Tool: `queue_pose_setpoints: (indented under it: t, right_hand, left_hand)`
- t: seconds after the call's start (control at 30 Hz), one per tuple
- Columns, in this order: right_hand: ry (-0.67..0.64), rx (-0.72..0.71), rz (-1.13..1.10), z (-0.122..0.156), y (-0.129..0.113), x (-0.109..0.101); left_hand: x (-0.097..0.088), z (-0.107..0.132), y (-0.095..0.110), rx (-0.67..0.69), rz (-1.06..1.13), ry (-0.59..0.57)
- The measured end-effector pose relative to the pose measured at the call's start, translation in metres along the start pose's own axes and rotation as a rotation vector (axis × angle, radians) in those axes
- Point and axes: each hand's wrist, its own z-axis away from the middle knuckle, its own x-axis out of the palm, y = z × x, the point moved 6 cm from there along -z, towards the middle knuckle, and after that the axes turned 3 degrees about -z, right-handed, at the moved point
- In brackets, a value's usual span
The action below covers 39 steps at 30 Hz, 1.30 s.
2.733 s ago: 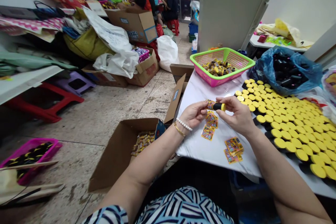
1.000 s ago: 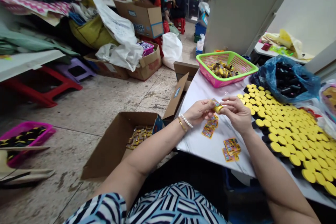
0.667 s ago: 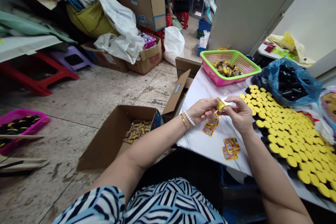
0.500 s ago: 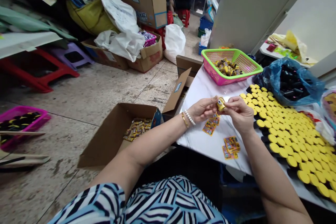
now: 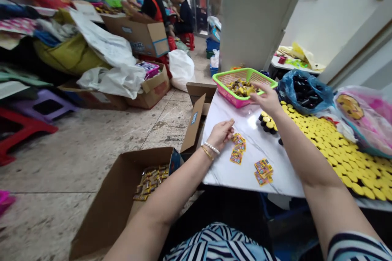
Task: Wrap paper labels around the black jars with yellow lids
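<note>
My right hand (image 5: 267,97) reaches out over the rim of a pink and green basket (image 5: 226,91), fingers stretched and apart, nothing visible in it. The basket holds small labelled bottles (image 5: 240,88). My left hand (image 5: 222,133) rests on the white table (image 5: 251,153) with fingers bent together at the edge of a pile of yellow stickers (image 5: 237,146); whether a sticker is pinched is hidden. A second sticker pile (image 5: 262,169) lies nearer to me. Rows of black bottles with yellow caps (image 5: 337,144) stand to the right.
An open cardboard box (image 5: 119,200) on the floor at my left holds labelled bottles (image 5: 151,179). A blue bag of black bottles (image 5: 306,89) and a pink bag (image 5: 366,118) sit at the table's far right. Two people (image 5: 153,4) work at the back among boxes and bags.
Both hands were together on a small labelled bottle. They have parted: my right hand went forward to the basket, my left dropped to the stickers, and the bottle is out of both hands.
</note>
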Motion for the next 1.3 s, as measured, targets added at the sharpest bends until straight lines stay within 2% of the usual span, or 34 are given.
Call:
queue_pose_setpoints:
  t: [0.07,0.13,0.27,0.37,0.43,0.53,0.7,0.8,0.9,1.03,1.07,1.13,1.23,1.3]
  right_hand:
    - [0.071,-0.068,0.139,-0.019,-0.005,-0.020]
    - [0.116,-0.106,0.317,-0.013,-0.005,-0.033]
    - [0.139,-0.094,0.618,0.046,0.014,-0.038]
    - [0.162,-0.065,0.566,0.089,0.030,-0.032]
    - [0.123,-0.068,0.497,0.105,0.035,-0.022]
    - [0.028,-0.124,0.458,0.112,0.034,-0.006]
    - [-0.019,-0.203,0.453,0.117,0.028,0.002]
    - [-0.011,-0.200,0.395,0.119,0.024,0.001]
    - [-0.019,-0.067,0.259,0.118,0.025,0.002]
    - [-0.271,0.168,0.084,0.120,0.033,0.020]
    - [-0.310,0.211,0.025,0.122,0.036,0.023]
    - [-0.304,0.283,-0.094,0.122,0.043,0.026]
    - [-0.190,0.372,-0.244,0.122,0.052,0.022]
    - [-0.117,0.425,-0.336,0.124,0.053,0.019]
  left_hand:
    - [-0.007,-0.004,0.003,0.067,-0.093,0.040]
    - [-0.012,-0.003,0.008,0.189,-0.263,0.072]
    - [-0.002,0.014,0.015,0.453,-0.853,0.018]
    - [0.010,0.022,0.011,0.513,-1.207,-0.030]
    - [0.014,0.021,0.008,0.498,-1.300,-0.025]
    - [0.014,0.016,0.006,0.463,-1.353,0.012]
    - [0.009,0.011,0.001,0.454,-1.343,0.084]
    - [0.006,0.011,0.005,0.498,-1.217,0.126]
    - [0.009,0.017,0.018,0.622,-1.081,0.132]
    - [0.027,0.026,0.029,0.686,-1.074,0.036]
    - [0.031,0.026,0.030,0.665,-1.042,0.006]
    - [0.038,0.022,0.031,0.557,-0.876,-0.049]
    - [0.046,0.009,0.028,0.286,-0.470,-0.108]
    - [0.047,0.002,0.024,0.159,-0.313,-0.089]
